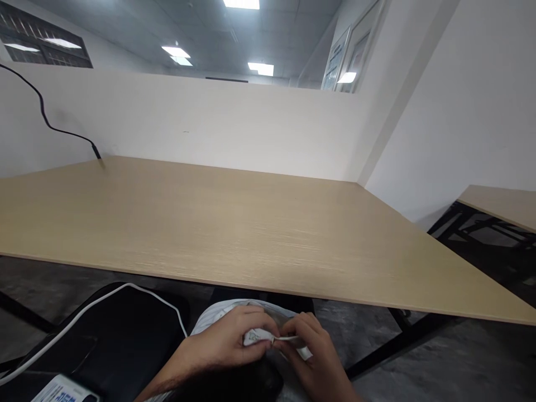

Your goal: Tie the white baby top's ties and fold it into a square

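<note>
Low in the view, over my lap and just in front of the table's near edge, my left hand (238, 338) pinches a small white folded piece (256, 336) with faint greenish print. My right hand (312, 349) grips the other end of this white piece, fingers curled. Between the two hands it narrows into a thin twisted strip. Whether it is paper, a wrapper or cloth, I cannot tell. Beneath the hands lies pale striped cloth (213, 314) over my lap. A dark rounded shape partly covers the area below my hands.
The wooden table (234, 223) spreads out ahead, bounded by a white partition (234, 123). A black cable (62, 131) hangs at its far left. Left of me, a white cable (84, 312) crosses a black chair seat (121, 340), near a device with a printed label (61, 391).
</note>
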A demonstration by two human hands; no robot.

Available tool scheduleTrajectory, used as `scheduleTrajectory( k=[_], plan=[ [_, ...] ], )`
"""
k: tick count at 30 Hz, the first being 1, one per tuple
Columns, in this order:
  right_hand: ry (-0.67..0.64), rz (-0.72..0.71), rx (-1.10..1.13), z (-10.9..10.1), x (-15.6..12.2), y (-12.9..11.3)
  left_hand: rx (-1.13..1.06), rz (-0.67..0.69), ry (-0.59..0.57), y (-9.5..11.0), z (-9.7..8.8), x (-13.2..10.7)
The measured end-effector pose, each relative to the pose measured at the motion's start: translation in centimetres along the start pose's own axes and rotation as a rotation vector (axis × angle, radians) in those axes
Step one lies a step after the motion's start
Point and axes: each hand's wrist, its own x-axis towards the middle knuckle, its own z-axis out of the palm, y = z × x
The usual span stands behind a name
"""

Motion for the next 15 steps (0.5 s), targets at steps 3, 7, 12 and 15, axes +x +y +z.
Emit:
scheduleTrajectory(
  k=[3, 7, 12, 15],
  plan=[
    [0.036, -0.022, 0.017, 0.0, -0.1, -0.2, -0.026, -0.027, 0.037, 0.0, 0.0, -0.2],
    [0.004, -0.035, 0.069, 0.0, -0.2, -0.6, -0.023, -0.055, 0.066, 0.1, 0.0, -0.2],
    [0.006, -0.035, 0.076, -0.3, -0.3, -1.2, 0.002, -0.059, 0.091, 0.1, 0.3, -0.2],
    [0.075, -0.002, 0.055, -0.5, -0.5, -1.5, 0.012, -0.054, 0.128, -0.5, 0.7, -0.2]
  ],
)
